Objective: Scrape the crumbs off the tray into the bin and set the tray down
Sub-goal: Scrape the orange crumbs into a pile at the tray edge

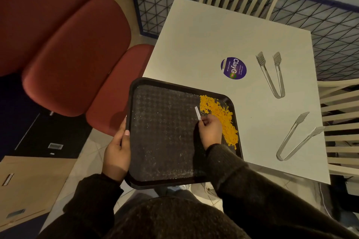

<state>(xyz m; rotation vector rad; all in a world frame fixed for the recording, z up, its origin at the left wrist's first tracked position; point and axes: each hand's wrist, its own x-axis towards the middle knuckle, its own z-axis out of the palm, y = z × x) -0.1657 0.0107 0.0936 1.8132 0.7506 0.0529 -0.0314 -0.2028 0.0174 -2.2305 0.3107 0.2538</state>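
A dark plastic tray (165, 137) is held partly over the near left corner of a white table (213, 40), its left half hanging out past the table edge above the floor. Inside the tray, a band of orange-yellow crumbs (221, 116) lies heaped against the right rim, running from the far right corner down the right side; the rest of the tray floor carries only pale specks and smears.

The left hand (116, 151) grips the tray's left rim, thumb over the top edge and fingers curled underneath. The right hand (210, 132) is inside the tray, its fingers pinched together on a small white flat scraper (197, 113), which stands just beside the left edge of the crumb band. Both arms wear dark knitted sleeves.

On the table, a round purple sticker (233, 68) reads "ClayGo", with smaller lines of print too fine to make out. Two pairs of clear plastic tongs lie to the right, one farther away (271, 74) and one nearer (297, 137), both well apart from the tray. Red cushioned seats (73, 54) stand to the left.
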